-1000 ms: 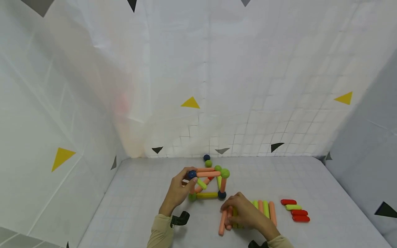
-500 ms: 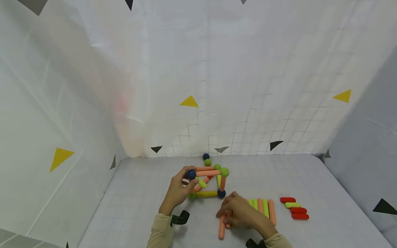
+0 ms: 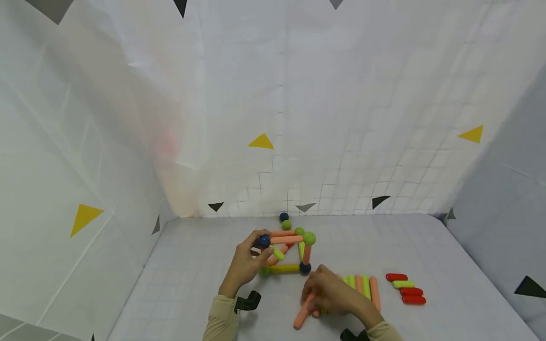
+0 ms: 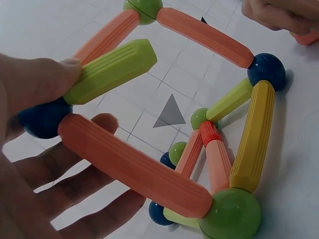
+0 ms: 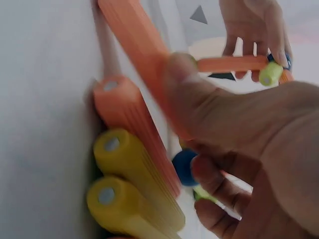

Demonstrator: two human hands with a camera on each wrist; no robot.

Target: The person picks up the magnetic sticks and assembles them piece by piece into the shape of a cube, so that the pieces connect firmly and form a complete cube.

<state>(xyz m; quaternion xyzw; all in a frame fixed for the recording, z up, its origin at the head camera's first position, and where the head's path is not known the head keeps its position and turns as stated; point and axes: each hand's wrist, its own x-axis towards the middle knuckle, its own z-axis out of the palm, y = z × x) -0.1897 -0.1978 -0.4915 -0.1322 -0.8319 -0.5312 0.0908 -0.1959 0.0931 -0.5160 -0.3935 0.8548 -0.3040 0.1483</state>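
A frame of magnetic building sticks and balls stands mid-table, with an orange stick (image 3: pixel 286 240) along its top and a yellow stick (image 4: pixel 252 137) along its bottom. My left hand (image 3: pixel 245 263) grips it at the upper left corner, around a dark blue ball (image 4: pixel 42 119). The thumb lies on a short lime stick (image 4: pixel 114 72) that juts from this ball. To the right of the frame, my right hand (image 3: pixel 334 291) pinches a loose orange stick (image 5: pixel 137 40) between thumb and fingers, its near end slanting left. Another orange stick (image 5: pixel 129 114) lies below that hand.
Beside and under the right hand runs a row of lime, orange and yellow sticks (image 3: pixel 366 288). Farther right lie short red sticks (image 3: pixel 412 300) with a short lime one (image 3: pixel 403 284). Behind the frame, a green ball (image 3: pixel 286 225) and a blue ball (image 3: pixel 284 216) show near the back wall.
My right hand has shifted onto the leftmost orange stick and now pinches it; the stick has turned, its near end swinging left. The left hand and the frame stay put.
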